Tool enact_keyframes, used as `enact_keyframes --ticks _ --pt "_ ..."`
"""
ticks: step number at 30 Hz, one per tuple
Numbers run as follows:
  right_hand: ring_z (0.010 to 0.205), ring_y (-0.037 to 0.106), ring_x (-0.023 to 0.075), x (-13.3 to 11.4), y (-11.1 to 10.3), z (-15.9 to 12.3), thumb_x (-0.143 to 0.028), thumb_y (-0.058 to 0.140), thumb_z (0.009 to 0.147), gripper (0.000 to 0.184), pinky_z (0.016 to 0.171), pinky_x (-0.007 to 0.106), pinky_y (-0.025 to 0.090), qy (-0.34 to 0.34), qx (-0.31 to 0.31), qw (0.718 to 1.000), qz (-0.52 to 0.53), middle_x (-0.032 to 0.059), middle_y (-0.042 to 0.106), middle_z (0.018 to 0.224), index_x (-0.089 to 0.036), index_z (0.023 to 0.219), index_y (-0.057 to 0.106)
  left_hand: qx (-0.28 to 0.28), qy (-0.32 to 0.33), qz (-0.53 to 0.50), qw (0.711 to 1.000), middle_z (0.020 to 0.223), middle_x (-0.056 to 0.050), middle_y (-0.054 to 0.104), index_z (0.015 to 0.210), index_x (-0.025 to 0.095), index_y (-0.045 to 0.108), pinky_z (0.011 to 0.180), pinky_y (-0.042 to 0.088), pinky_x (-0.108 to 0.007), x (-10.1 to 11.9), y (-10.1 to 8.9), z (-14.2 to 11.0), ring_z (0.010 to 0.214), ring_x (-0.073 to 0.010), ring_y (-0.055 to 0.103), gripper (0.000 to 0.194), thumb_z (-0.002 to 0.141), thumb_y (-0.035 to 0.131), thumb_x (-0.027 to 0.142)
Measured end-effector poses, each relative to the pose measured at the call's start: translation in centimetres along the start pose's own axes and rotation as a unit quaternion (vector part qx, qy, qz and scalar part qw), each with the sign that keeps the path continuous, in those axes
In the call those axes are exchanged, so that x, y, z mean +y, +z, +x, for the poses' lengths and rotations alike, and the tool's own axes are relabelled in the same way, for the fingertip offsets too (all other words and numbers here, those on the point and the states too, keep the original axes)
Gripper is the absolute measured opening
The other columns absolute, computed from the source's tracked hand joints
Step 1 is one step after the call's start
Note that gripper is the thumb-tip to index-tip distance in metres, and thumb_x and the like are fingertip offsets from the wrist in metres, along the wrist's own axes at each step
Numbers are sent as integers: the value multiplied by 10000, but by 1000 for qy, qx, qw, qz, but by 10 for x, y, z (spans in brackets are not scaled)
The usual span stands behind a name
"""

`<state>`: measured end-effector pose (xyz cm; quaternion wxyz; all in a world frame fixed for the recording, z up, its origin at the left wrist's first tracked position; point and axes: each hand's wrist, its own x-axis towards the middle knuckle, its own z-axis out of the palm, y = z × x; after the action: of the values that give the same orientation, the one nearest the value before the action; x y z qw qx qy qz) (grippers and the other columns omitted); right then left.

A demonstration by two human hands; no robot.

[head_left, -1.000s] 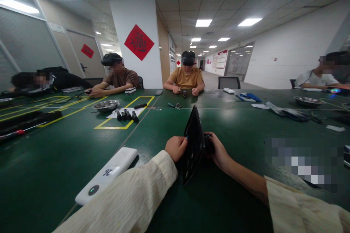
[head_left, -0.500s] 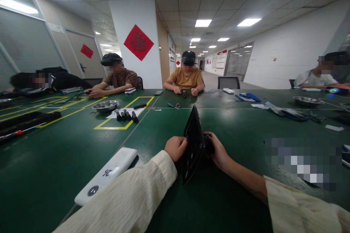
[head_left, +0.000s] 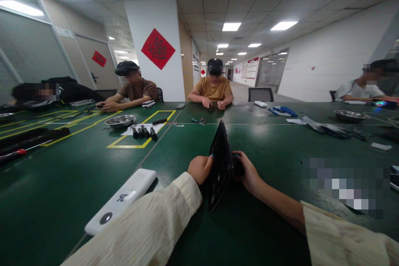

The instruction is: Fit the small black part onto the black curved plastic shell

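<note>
Between my hands a thin black panel (head_left: 220, 168) with a glossy rim stands on edge above the green table, seen nearly side-on, so its kind is unclear. My left hand (head_left: 200, 169) is closed at its left face, with the thumb against it. On the other side, my right hand (head_left: 247, 171) is closed round a dark rounded part (head_left: 238, 165) at the panel's back. The fingers behind the panel are partly hidden. Left of my left sleeve lies a white power bank (head_left: 123, 199) marked 26.
Several short black cylinders (head_left: 145, 132) lie on white paper inside yellow tape, beside a metal bowl (head_left: 121, 121). Pliers (head_left: 198, 121) lie ahead. A red-handled screwdriver (head_left: 15, 155) is at far left, blue gloves (head_left: 283, 111) at back right. Several people sit round the table (head_left: 174, 149).
My hands and the black panel stay almost still. Across the table, a person's hand has shifted onto the small dark object in front of them, which now lies lower.
</note>
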<state>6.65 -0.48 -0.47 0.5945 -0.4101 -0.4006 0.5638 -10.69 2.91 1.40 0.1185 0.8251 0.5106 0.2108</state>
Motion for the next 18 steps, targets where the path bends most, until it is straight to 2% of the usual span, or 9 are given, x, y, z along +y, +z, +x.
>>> enact_keyframes --ticks 18 --pt "452 489 125 -1 2 0 -353 489 718 237 328 198 294 5 4 1000 1 -48 504 606 -234 922 468 -7 13 -6 1000 582 -38 535 591 146 567 558 278 -240 -1 -1 0 574 -134 482 513 886 209 365"
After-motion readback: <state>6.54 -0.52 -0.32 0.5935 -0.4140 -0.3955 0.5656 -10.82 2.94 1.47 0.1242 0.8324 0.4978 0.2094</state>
